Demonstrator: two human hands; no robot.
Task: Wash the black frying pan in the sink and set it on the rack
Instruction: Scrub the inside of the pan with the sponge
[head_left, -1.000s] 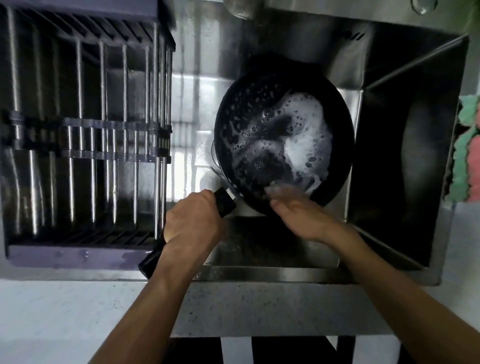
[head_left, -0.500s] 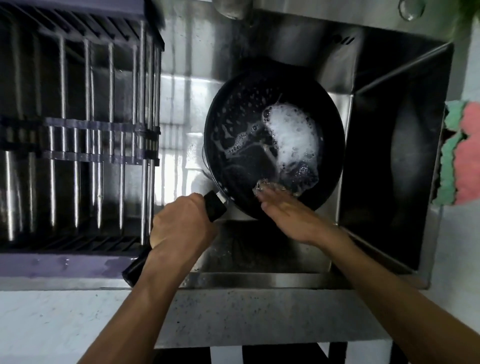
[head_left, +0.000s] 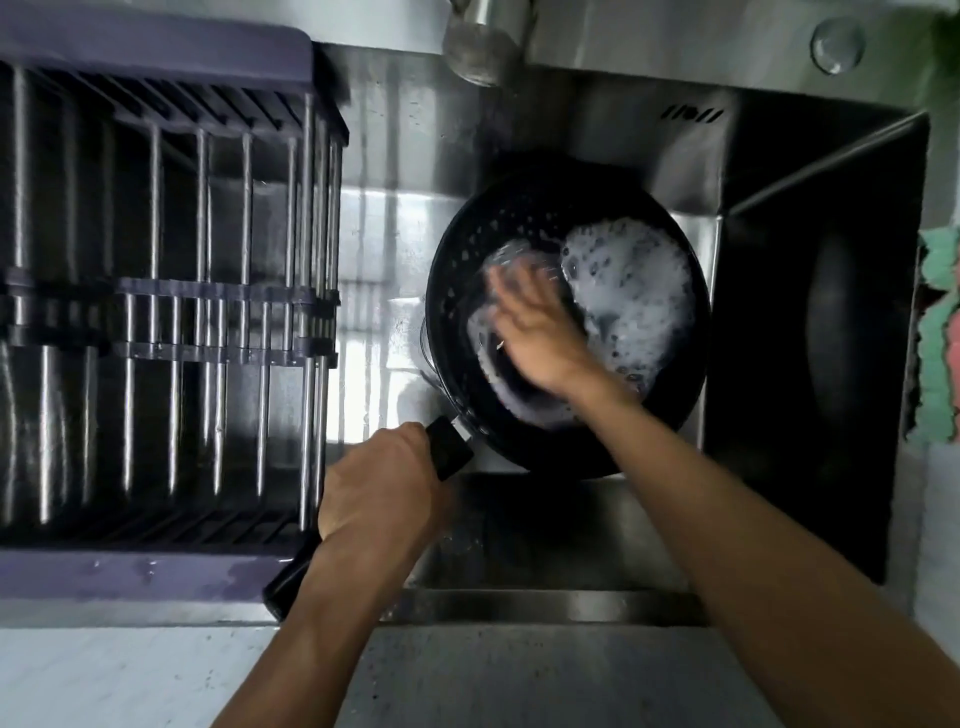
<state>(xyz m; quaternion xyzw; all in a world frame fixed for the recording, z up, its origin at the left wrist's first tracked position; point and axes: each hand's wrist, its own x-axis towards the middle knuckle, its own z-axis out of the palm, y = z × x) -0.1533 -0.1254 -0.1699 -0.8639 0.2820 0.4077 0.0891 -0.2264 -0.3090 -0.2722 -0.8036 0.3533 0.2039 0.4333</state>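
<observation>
Head view: the black frying pan (head_left: 524, 228) is held tilted over the sink (head_left: 545, 525), its handle (head_left: 451, 451) gripped by the left hand (head_left: 379, 488). Beyond that grip, the right hand (head_left: 535, 332) is pressed on the sudsy inside; its hold cannot be told. Rigid, likely weighty and slippery, it is best carried by the handle.

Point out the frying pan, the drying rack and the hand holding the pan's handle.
frying pan (head_left: 467, 244), head view, on the bare black inner wall, upper left.
drying rack (head_left: 156, 569), head view, on its purple near rail.
left hand (head_left: 376, 488), head view, on the back of the hand that grips the handle.
</observation>
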